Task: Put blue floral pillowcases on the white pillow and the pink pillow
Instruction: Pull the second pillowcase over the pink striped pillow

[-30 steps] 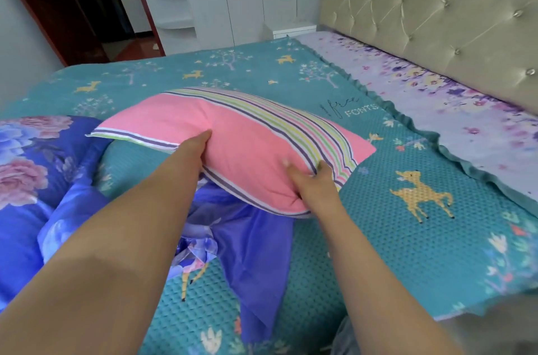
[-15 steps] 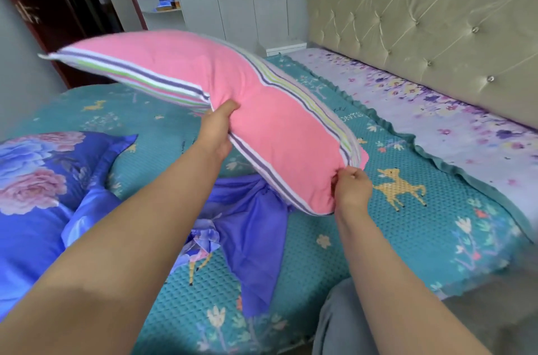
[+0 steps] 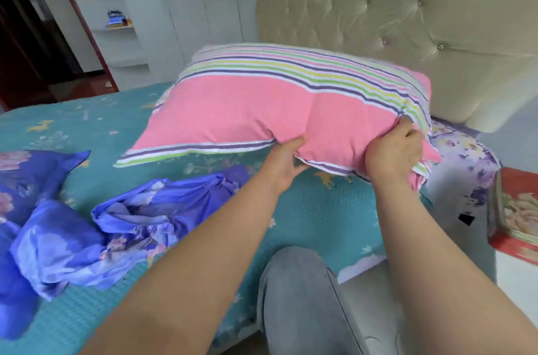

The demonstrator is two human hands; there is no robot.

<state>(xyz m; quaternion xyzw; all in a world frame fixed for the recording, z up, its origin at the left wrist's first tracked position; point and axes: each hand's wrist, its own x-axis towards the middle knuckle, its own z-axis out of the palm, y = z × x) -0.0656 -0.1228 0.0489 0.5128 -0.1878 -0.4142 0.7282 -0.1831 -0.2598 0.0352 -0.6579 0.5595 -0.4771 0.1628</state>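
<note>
My left hand (image 3: pixel 286 162) grips the lower edge of the pink pillow (image 3: pixel 262 110) near the middle of the frame, thumb on top and fingers tucked under. My right hand (image 3: pixel 394 151) clutches the same pillow's right end, bunching the fabric. Both grips are closed on the pillow, which is lifted above the bed (image 3: pixel 305 221), its striped band of green, yellow and purple running along the upper edge and its left corner pointing toward the left of the frame. Below and to the left, a crumpled blue floral pillowcase (image 3: pixel 163 209) lies on the teal bedspread. At the far left edge sits another blue floral piece (image 3: pixel 32 168), lying flatter. A tufted beige headboard (image 3: pixel 407 34) fills the upper right. My grey-trousered knee (image 3: pixel 302 305) shows at the bottom centre. A red tin (image 3: pixel 515 215) rests at the right edge.
</note>
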